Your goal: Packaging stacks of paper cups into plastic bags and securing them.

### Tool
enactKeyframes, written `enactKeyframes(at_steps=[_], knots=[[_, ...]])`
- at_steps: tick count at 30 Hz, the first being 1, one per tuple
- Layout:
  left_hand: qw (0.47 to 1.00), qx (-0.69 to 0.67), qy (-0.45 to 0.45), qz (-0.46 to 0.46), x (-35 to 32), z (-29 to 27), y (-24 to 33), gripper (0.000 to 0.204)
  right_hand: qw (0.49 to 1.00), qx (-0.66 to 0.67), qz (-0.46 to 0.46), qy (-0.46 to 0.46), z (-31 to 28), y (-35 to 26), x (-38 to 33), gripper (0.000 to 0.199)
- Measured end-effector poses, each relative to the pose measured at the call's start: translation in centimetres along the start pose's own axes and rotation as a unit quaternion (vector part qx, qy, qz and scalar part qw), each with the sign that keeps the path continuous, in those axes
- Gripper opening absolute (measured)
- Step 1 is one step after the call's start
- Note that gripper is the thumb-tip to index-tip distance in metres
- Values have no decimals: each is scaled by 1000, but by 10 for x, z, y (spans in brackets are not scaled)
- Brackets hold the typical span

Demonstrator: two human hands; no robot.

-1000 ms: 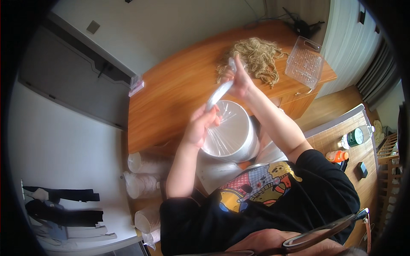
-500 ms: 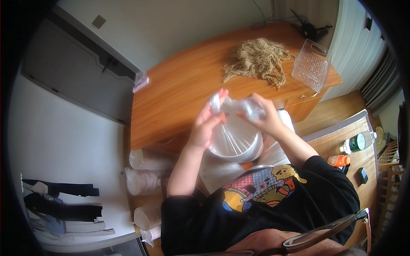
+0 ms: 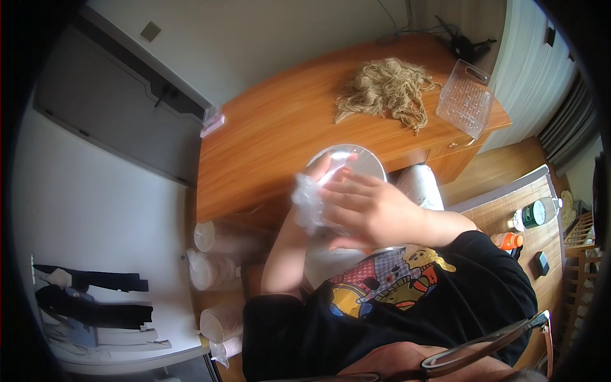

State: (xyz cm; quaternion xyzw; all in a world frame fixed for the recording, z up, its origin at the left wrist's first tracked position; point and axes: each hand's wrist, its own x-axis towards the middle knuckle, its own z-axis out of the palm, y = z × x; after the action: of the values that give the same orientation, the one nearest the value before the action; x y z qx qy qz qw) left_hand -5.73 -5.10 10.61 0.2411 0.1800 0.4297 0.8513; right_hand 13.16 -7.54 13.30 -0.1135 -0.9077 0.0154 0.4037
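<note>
A white cylinder (image 3: 369,167) with a round end, wrapped in clear plastic, stands between my arms at the desk's front edge. My left hand (image 3: 323,167) is at its left side, closed on the gathered clear plastic bag (image 3: 308,202), with part of its fingers hidden. Across it lies my right hand (image 3: 375,207), fingers stretched out and apart over the plastic and the left hand. The loose end of the plastic bunches up beside my left wrist and is slightly blurred.
On the wooden desk (image 3: 267,134) are a heap of beige yarn (image 3: 388,92) and a clear plastic basket (image 3: 464,102). Several wrapped white cylinders (image 3: 219,274) stand at the lower left, another (image 3: 421,184) right of my hands. Bottles (image 3: 536,213) lie on a mat at right.
My right hand has swung left across the cylinder onto my left hand. The plastic stretched between the hands is now bunched at the left, and the cylinder's round end shows farther up.
</note>
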Motion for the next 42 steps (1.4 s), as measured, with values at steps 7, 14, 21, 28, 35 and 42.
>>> enactKeyframes(at_steps=[7,14,21,28,35,42], knots=[[792,566,134,187,0,-34,5,34,973,120,153,125,-18,31,5,39],[798,547,81,240,3,-45,-4,40,892,371,255,-39,3,69,7,53],[796,576,24,183,-9,-8,-9,34,895,365,257,-30,6,76,-4,48],[838,486,134,209,-15,3,-21,11,867,436,241,-6,4,71,-13,39],[665,627,88,395,-15,-14,-30,15,826,448,296,175,25,64,-32,21],[377,793,163,450,-48,11,-59,30,925,211,266,171,24,57,-36,22]])
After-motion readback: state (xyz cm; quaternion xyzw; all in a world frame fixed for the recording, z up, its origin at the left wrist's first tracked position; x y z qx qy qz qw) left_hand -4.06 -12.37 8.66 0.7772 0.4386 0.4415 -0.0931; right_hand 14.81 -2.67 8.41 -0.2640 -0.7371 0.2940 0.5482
